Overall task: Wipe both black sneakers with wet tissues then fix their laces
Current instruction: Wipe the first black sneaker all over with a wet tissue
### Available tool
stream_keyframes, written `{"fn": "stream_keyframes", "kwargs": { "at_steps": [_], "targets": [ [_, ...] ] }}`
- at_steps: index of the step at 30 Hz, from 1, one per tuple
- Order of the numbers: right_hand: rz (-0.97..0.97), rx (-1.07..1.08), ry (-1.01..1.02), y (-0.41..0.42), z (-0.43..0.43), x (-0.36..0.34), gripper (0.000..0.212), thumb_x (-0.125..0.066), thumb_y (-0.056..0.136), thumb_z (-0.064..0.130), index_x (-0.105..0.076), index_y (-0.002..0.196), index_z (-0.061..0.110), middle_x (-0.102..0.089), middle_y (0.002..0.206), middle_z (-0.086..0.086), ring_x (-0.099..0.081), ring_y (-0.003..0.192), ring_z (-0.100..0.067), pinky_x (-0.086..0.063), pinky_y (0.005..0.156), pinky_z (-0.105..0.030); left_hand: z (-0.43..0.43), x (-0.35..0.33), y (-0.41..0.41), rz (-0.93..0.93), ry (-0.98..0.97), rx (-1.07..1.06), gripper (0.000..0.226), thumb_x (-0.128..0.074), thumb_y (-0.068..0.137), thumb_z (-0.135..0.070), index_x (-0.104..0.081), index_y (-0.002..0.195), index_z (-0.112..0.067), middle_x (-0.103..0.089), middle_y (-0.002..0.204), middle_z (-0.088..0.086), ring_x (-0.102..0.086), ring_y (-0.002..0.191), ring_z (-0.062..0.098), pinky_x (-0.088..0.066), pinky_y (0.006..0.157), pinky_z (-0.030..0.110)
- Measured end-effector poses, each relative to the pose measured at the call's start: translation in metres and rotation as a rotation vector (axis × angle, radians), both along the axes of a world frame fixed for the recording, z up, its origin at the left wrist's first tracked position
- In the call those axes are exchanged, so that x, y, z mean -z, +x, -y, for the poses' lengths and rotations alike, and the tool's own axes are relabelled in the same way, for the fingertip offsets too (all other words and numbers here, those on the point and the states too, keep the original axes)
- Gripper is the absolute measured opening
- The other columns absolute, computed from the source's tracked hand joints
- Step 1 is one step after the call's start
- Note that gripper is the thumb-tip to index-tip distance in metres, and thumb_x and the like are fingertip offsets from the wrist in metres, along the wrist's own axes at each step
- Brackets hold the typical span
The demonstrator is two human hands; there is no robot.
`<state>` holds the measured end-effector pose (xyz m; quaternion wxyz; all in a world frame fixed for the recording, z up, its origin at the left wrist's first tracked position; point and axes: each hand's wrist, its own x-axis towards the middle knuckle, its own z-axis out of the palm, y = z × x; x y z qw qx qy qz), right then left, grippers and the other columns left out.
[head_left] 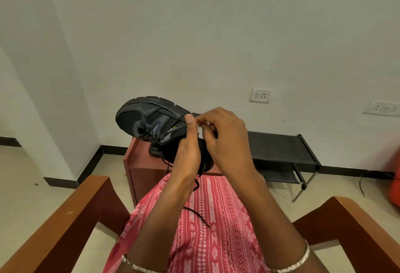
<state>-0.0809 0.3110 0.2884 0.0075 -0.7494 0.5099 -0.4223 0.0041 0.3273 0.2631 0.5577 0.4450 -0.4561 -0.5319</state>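
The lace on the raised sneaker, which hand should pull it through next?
Probably the right hand: its fingertips pinch at the lace beside the sneaker, while the left hand grips and steadies the shoe.

Single head-worn wide-angle view.
It looks forward and slightly down from a seated person, close over both raised hands, towards a wall.

Black sneaker aloft, sole upward
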Motion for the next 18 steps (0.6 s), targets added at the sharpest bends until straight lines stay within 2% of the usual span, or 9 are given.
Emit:
{"fn": "stream_keyframes", "kwargs": {
  "at_steps": [2,5,7,9,11,13,14,17,18],
  "targets": [
    [-0.06,0.006,0.015,-0.001,-0.003,0.001,0.018,-0.061,0.094,0.01,-0.075,0.102,0.018,-0.069,0.101,0.001,-0.058,0.095,-0.018,-0.041,0.08,-0.025,0.001,-0.001,0.003,-0.01,-0.008,0.005,0.061,-0.018,0.087,-0.072,-0.072,0.066,-0.052,-0.073,0.074,-0.02,-0.067,0.074,-0.012,-0.049,0.075,0.019],
    [-0.022,0.027,-0.007,-0.008,-0.018,0.016,0.019,-0.063,0.092,0.007,-0.076,0.102,0.017,-0.068,0.1,0.002,-0.058,0.095,-0.018,-0.041,0.076,-0.021,0.003,0.003,0.011,-0.061,0.012,0.011,0.076,-0.024,0.076,-0.086,-0.076,0.076,-0.03,-0.077,0.093,0.002,-0.073,0.091,0.013,-0.055,0.091,0.039],
    [0.036,0.05,-0.033,-0.013,-0.03,0.029,0.02,-0.065,0.09,0.004,-0.076,0.102,0.016,-0.067,0.099,0.003,-0.059,0.094,-0.016,-0.041,0.076,-0.016,0.007,0.006,0.015,-0.068,0.044,-0.013,0.09,-0.03,0.064,-0.098,-0.07,0.082,-0.019,-0.071,0.103,0.006,-0.067,0.096,0.023,-0.051,0.097,0.048],
    [0.063,0.078,-0.053,-0.015,-0.037,0.038,0.023,-0.067,0.089,0.002,-0.076,0.105,0.015,-0.066,0.1,0.003,-0.059,0.095,-0.012,-0.041,0.08,-0.014,0.011,0.01,0.015,-0.048,0.066,-0.039,0.09,-0.032,0.056,-0.104,-0.057,0.085,-0.022,-0.063,0.104,0.003,-0.058,0.094,0.024,-0.047,0.089,0.048],
    [0.065,0.099,-0.054,-0.014,-0.033,0.039,0.023,-0.068,0.088,0.002,-0.076,0.106,0.015,-0.066,0.1,0.003,-0.057,0.095,-0.01,-0.036,0.08,-0.008,0.013,0.013,0.012,0.011,0.062,-0.045,0.089,-0.029,0.058,-0.104,-0.056,0.088,-0.024,-0.063,0.1,0.005,-0.057,0.09,0.024,-0.049,0.091,0.057],
    [0.061,0.109,-0.058,-0.011,-0.022,0.034,0.02,-0.069,0.088,0.004,-0.077,0.104,0.014,-0.066,0.097,0.002,-0.057,0.093,-0.013,-0.033,0.076,-0.007,0.013,0.015,0.008,0.085,0.025,-0.057,0.094,-0.028,0.066,-0.099,-0.067,0.087,-0.016,-0.072,0.098,0.01,-0.068,0.095,0.024,-0.051,0.096,0.056],
    [0.055,0.112,-0.066,-0.009,-0.014,0.03,0.018,-0.069,0.089,0.005,-0.077,0.103,0.014,-0.066,0.096,0.001,-0.057,0.091,-0.015,-0.032,0.074,-0.007,0.011,0.014,0.005,0.114,-0.003,-0.063,0.091,-0.028,0.068,-0.097,-0.073,0.092,-0.022,-0.074,0.097,0.008,-0.07,0.095,0.023,-0.052,0.095,0.053],
    [0.026,0.105,-0.097,-0.005,0.003,0.022,0.016,-0.065,0.092,0.008,-0.077,0.1,0.014,-0.067,0.095,0.0,-0.057,0.091,-0.021,-0.029,0.071,-0.008,0.008,0.013,0.0,0.173,-0.07,-0.064,0.091,-0.028,0.07,-0.096,-0.074,0.095,-0.022,-0.073,0.087,0.009,-0.07,0.086,0.019,-0.055,0.083,0.044],
    [0.015,0.088,-0.103,-0.005,0.006,0.021,0.016,-0.063,0.093,0.009,-0.076,0.101,0.014,-0.067,0.097,-0.001,-0.057,0.092,-0.022,-0.031,0.07,-0.01,0.008,0.014,0.0,0.166,-0.084,-0.059,0.088,-0.029,0.071,-0.095,-0.074,0.096,-0.023,-0.073,0.089,0.011,-0.071,0.087,0.02,-0.056,0.084,0.045]
  ]
}}
